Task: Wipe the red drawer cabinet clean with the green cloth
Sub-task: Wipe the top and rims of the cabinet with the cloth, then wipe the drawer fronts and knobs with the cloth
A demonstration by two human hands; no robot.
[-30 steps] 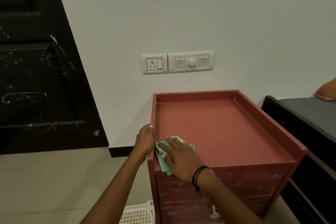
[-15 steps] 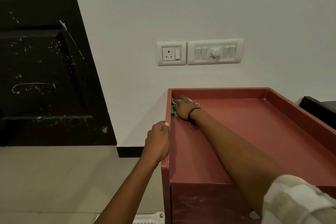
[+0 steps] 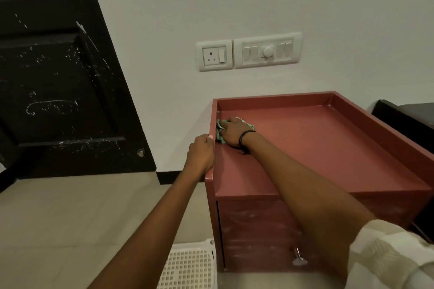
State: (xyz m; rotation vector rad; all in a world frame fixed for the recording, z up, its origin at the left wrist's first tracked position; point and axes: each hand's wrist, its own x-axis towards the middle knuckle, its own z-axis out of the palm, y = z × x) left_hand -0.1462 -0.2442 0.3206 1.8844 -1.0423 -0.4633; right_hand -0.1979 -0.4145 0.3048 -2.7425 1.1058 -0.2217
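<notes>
Your cabinet (image 3: 328, 148) stands against the wall with its rimmed top facing you. It looks stiff and heavy enough to take firm rubbing, though it might shift under a hard push. Brace it at the left rim, where your left hand (image 3: 202, 152) sits with its fingers curled over the edge. Pale smears on the front suggest that face is not yet wiped.

The cloth (image 3: 219, 132) lies in the back-left part of the top, pressed against the left wall. It is probably soft and light and will bunch easily. Your right hand (image 3: 232, 132) clutches it as a wad, with bent fingers bearing down. That grip should work the cloth well into the corner.

The cabinet's right side is cut off by the frame, and your forearm covers much of the front. A white basket (image 3: 190, 265) at the foot is cut off below. Most of the cloth and your right fingertips are hidden. The small metal piece (image 3: 298, 258) low on the front could be a key or a handle; you cannot tell which.
</notes>
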